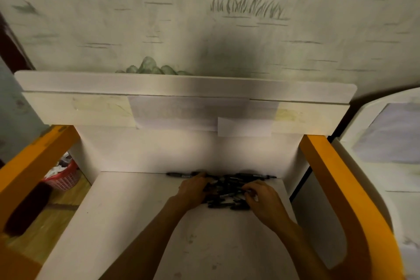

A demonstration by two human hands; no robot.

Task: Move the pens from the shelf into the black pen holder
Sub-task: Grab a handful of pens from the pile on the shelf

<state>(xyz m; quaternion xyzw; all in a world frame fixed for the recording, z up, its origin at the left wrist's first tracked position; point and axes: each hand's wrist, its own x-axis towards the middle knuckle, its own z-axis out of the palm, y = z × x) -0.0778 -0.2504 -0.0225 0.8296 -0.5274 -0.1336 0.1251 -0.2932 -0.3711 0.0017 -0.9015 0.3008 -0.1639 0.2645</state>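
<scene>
A pale wall (204,18) painted with grasses rises behind a white desk (127,216) with orange side panels (336,177); wooden floor (52,218) and, possibly, a red basket (64,179) lie left.

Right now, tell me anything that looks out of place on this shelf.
The pens lie in a loose, crisscrossed heap against the back of the shelf, under the left hand and right hand. No black pen holder is in view.

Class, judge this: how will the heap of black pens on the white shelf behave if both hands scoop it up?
The pens look stiff and round, so likely to roll. Loosely crossed, some may slip from the left hand or right hand.
</scene>
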